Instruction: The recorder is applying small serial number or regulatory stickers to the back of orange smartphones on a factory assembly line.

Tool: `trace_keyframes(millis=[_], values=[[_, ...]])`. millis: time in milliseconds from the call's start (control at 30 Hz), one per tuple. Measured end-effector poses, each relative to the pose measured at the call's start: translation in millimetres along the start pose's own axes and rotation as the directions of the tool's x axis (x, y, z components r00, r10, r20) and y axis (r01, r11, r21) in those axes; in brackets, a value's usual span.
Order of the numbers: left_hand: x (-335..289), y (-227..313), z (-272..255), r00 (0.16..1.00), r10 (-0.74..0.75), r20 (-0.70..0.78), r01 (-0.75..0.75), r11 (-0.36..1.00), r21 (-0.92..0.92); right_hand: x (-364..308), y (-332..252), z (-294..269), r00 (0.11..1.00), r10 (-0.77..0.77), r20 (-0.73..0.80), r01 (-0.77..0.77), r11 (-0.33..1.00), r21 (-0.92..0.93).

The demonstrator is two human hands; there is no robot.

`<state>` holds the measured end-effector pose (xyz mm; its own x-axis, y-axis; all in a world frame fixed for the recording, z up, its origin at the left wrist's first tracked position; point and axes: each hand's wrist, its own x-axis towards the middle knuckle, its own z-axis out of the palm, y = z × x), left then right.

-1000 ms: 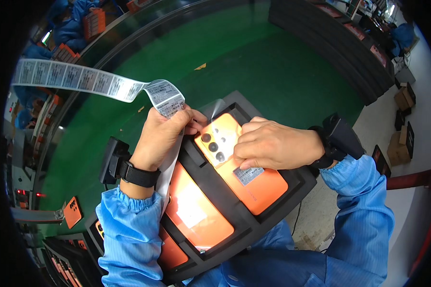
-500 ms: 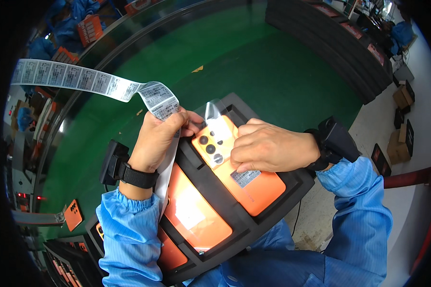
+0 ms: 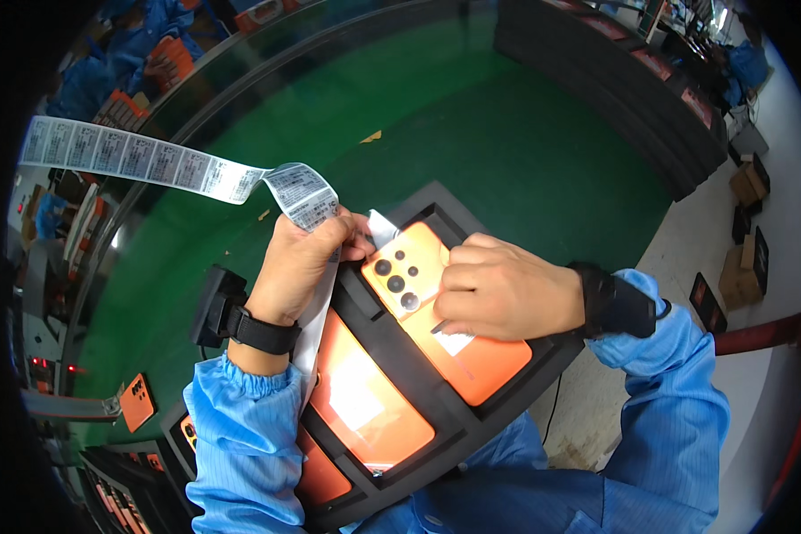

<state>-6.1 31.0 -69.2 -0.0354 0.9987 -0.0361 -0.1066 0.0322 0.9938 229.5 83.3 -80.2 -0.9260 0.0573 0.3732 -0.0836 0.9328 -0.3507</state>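
My left hand is closed around a long strip of printed white labels, which trails off to the left and also runs down past the wrist. Beside its fingertips a piece of clear film sticks up at the top of an orange phone. The phone lies back up, camera lenses showing, in a slot of a black foam tray. Over the phone's back, my right hand has its fingers curled, with a small label at the thumb tip, bright with glare. The hand partly hides the label.
A second orange phone and part of a third lie in the same tray. Beneath is a green surface. Stacked black trays stand at the far right. Another phone lies at the left.
The film by my left fingertips has come lower and no longer covers the lenses. My right hand has shifted slightly down, and the label under it now shows glare instead of print.
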Motion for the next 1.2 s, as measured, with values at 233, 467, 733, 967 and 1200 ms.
trace_keyframes(millis=[233,467,733,967,1200], values=[[5,-4,0,0.999,0.024,0.039,-0.02,0.996,-0.088,8,-18,-6,0.983,0.185,-0.006,-0.166,0.863,-0.477],[2,-3,-3,1.0,0.006,-0.013,-0.007,0.996,-0.088,7,-22,0,0.975,0.188,-0.117,-0.221,0.814,-0.537],[-3,1,-2,0.999,-0.017,0.051,0.016,1.0,0.005,-4,-29,-23,0.962,0.205,-0.182,-0.274,0.714,-0.644],[-70,49,40,0.739,-0.274,0.616,0.098,0.948,0.304,28,-61,-111,0.798,0.009,-0.603,-0.285,0.887,-0.364],[-208,140,5,0.833,-0.162,0.53,0.246,0.965,-0.093,109,-77,-110,0.837,-0.132,-0.531,-0.041,0.952,-0.302]])
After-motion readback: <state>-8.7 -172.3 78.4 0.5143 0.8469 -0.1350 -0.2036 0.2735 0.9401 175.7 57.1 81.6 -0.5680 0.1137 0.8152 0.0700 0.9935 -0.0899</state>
